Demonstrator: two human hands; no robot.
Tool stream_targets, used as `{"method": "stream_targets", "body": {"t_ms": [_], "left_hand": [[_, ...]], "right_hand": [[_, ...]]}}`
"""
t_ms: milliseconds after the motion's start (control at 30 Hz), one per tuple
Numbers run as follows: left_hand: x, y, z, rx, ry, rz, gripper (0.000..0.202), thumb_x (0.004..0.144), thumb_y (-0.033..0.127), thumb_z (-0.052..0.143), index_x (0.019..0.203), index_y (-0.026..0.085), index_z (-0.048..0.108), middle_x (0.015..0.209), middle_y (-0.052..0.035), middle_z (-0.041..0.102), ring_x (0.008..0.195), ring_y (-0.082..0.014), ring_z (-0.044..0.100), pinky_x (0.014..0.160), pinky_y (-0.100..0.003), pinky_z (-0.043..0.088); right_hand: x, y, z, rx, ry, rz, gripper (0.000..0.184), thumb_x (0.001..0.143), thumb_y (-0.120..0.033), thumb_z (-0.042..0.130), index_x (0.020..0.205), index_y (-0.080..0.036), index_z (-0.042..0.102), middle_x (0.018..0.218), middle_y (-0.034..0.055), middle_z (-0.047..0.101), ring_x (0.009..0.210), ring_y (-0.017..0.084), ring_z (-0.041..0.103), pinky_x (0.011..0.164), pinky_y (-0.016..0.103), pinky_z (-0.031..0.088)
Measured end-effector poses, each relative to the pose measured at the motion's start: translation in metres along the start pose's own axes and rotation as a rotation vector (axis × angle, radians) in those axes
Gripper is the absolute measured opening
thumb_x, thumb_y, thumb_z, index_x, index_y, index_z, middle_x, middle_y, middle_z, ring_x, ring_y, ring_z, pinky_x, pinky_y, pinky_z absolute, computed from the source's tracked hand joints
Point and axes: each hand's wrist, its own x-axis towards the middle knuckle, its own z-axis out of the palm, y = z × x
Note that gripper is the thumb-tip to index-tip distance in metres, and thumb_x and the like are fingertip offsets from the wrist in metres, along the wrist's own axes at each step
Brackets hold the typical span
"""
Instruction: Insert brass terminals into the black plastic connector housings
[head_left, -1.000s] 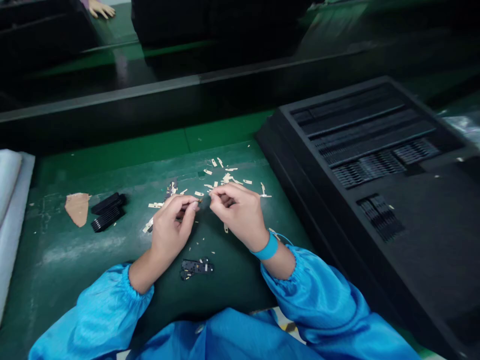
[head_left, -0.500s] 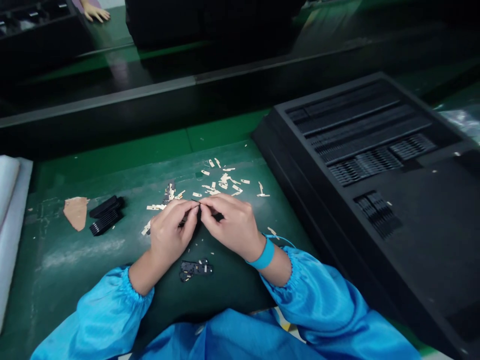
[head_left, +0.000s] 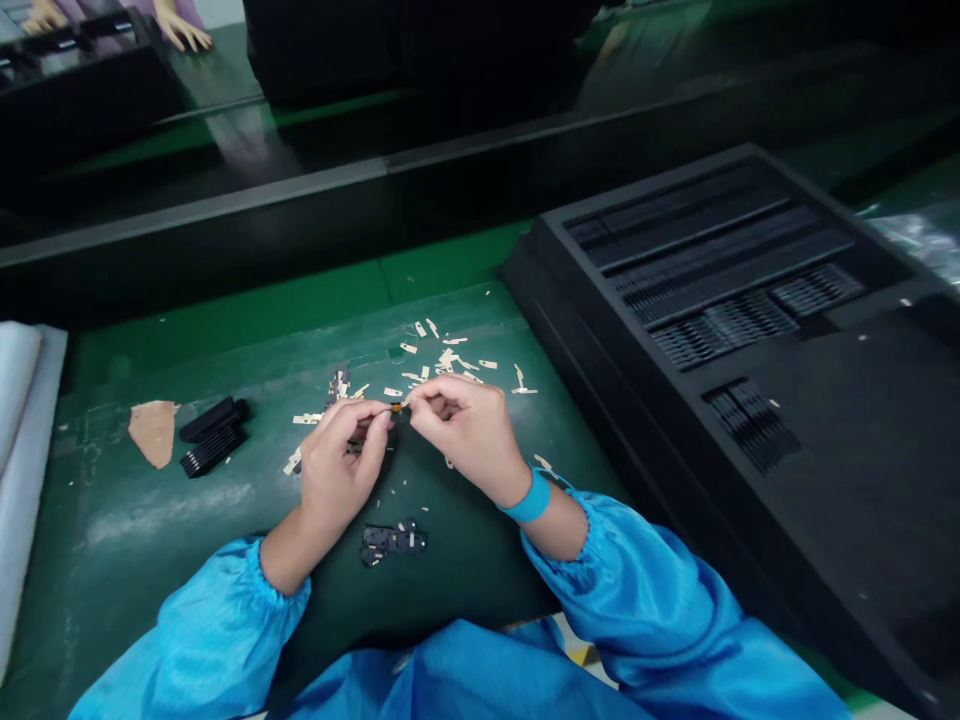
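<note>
My left hand (head_left: 341, 455) is closed in a pinch around a small dark part whose shape I cannot make out. My right hand (head_left: 466, 425), with a blue wrist strap (head_left: 531, 497), pinches a tiny orange-tan strip (head_left: 396, 407) at the tip of that part. The two sets of fingertips almost touch above the green mat (head_left: 150, 520). Several small tan strips (head_left: 442, 362) lie scattered just beyond my fingers. A small black part (head_left: 391, 540) rests on the mat between my forearms.
A large black tray (head_left: 750, 330) with ribbed slots fills the right side. A stack of black parts (head_left: 211, 435) and a tan scrap (head_left: 152, 430) lie at the left, white foam (head_left: 22, 420) at the far left edge. Another person's hand (head_left: 180, 30) rests far back.
My hands drew together half a second ago and have now parted slightly, with a small tan strip showing between the fingertips. The view shifted a little.
</note>
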Motion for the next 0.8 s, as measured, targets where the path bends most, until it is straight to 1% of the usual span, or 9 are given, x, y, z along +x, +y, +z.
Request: {"method": "stream_targets", "body": {"t_ms": [100,167,333,400,500,533,600,667,800], "left_hand": [[0.000,-0.004,-0.001,-0.008,0.044,0.019,0.011,0.097,0.016,0.063,0.104,0.021,0.069,0.093,-0.0017,0.073,0.076,-0.0119,0.073,0.066,-0.022,0.060],[0.002,-0.008,-0.002,0.032,0.082,0.078,0.012,0.097,0.015,0.063,0.105,0.021,0.070,0.093,-0.0019,0.074,0.075,-0.0121,0.073,0.067,-0.022,0.060],[0.006,-0.020,-0.011,0.219,0.120,0.360,0.020,0.093,0.012,0.068,0.110,0.022,0.070,0.095,-0.0031,0.079,0.086,-0.0149,0.076,0.074,-0.023,0.059],[0.006,-0.024,-0.015,0.253,0.118,0.458,0.023,0.092,0.011,0.070,0.112,0.021,0.070,0.098,-0.0037,0.080,0.088,-0.0151,0.077,0.076,-0.023,0.059],[0.004,-0.025,-0.019,0.271,0.088,0.539,0.022,0.092,0.009,0.069,0.111,0.020,0.069,0.103,-0.0053,0.080,0.093,-0.0162,0.077,0.081,-0.025,0.061],[0.003,-0.024,-0.020,0.279,0.072,0.553,0.021,0.092,0.009,0.067,0.111,0.019,0.069,0.105,-0.0060,0.080,0.094,-0.0167,0.077,0.082,-0.025,0.061],[0.002,-0.022,-0.022,0.291,0.042,0.566,0.021,0.094,0.010,0.065,0.112,0.020,0.069,0.107,-0.0069,0.080,0.096,-0.0177,0.077,0.082,-0.027,0.062],[0.001,-0.020,-0.023,0.280,0.007,0.571,0.021,0.096,0.012,0.063,0.113,0.021,0.069,0.108,-0.0069,0.080,0.097,-0.0192,0.078,0.082,-0.029,0.063],[0.002,-0.015,-0.024,0.223,-0.075,0.590,0.023,0.098,0.016,0.058,0.115,0.023,0.071,0.108,-0.0069,0.080,0.098,-0.0215,0.078,0.087,-0.035,0.064]], "right_hand": [[0.006,0.005,0.000,0.070,-0.031,0.130,0.012,0.083,-0.020,0.062,0.075,-0.021,0.070,0.062,-0.0026,0.064,0.056,0.013,0.060,0.058,0.024,0.048],[0.012,0.009,-0.006,0.025,-0.013,0.126,0.012,0.084,-0.020,0.060,0.076,-0.020,0.069,0.062,-0.0022,0.064,0.056,0.013,0.060,0.059,0.024,0.047],[0.022,0.016,-0.033,-0.570,0.086,-0.012,0.029,0.091,-0.028,0.057,0.064,-0.019,0.063,0.069,0.0049,0.065,0.065,0.018,0.060,0.066,0.030,0.045],[0.020,0.013,-0.037,-0.646,0.047,-0.024,0.029,0.095,-0.030,0.052,0.071,-0.018,0.065,0.077,0.0093,0.067,0.072,0.021,0.061,0.067,0.033,0.046],[0.011,0.005,-0.030,-0.324,-0.099,-0.051,0.023,0.093,-0.025,0.050,0.106,-0.016,0.067,0.097,0.0115,0.068,0.082,0.021,0.063,0.072,0.034,0.051],[0.007,0.002,-0.025,-0.153,-0.188,-0.003,0.023,0.094,-0.027,0.051,0.107,-0.017,0.066,0.094,0.0093,0.068,0.078,0.019,0.063,0.069,0.033,0.052],[0.000,-0.003,-0.016,0.184,-0.353,0.183,0.024,0.096,-0.040,0.054,0.094,-0.018,0.065,0.078,0.0029,0.065,0.063,0.014,0.059,0.060,0.029,0.050],[-0.004,-0.006,-0.009,0.431,-0.443,0.353,0.036,0.094,-0.053,0.057,0.081,-0.020,0.063,0.069,-0.0004,0.061,0.056,0.012,0.055,0.055,0.026,0.048],[-0.006,-0.008,-0.007,0.602,-0.464,0.467,0.042,0.084,-0.059,0.070,0.074,-0.020,0.062,0.069,-0.0006,0.063,0.058,0.011,0.056,0.056,0.025,0.048]]}}
